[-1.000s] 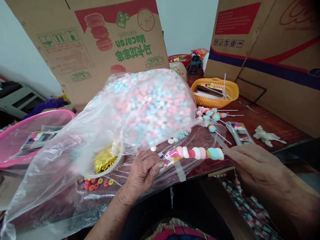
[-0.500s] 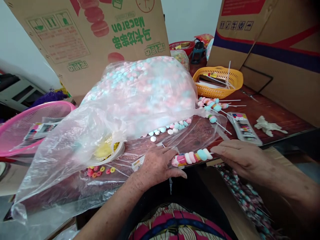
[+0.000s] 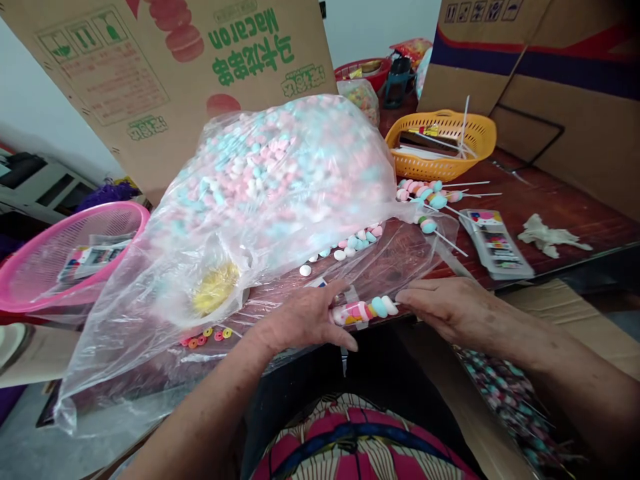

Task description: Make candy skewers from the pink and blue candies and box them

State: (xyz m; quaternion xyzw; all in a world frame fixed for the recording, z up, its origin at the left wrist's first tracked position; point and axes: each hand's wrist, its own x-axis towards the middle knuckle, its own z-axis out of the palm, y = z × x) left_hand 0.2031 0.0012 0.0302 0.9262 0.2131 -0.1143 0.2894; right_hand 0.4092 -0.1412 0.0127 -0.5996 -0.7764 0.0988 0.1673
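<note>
A marshmallow skewer point(image 3: 383, 307) lies level at the table's front edge, its left part inside a small printed plastic sleeve point(image 3: 351, 313). My left hand point(image 3: 305, 318) is closed round the sleeve's left end, thumb toward me; its fingertips are partly hidden. At the other end, my right hand point(image 3: 443, 303) pinches the skewer's stick just beyond a white marshmallow. Blue and white marshmallows show outside the sleeve's mouth. Behind the hands, loose marshmallows point(image 3: 350, 245) spill from a big clear bag of marshmallows point(image 3: 280, 167).
Finished-looking skewers point(image 3: 425, 193) lie before a yellow basket point(image 3: 443, 171) of sticks. Right of them are a stack of printed sleeves point(image 3: 500, 247) and a crumpled glove-like piece point(image 3: 547, 235). A pink basket point(image 3: 125, 212) stands left. Ring candies point(image 3: 200, 339) lie near front. Cardboard boxes point(image 3: 273, 70) stand behind.
The skewer has slid left, further into the sleeve, which now covers more marshmallows. My right hand has moved left with the stick. The view has shifted slightly.
</note>
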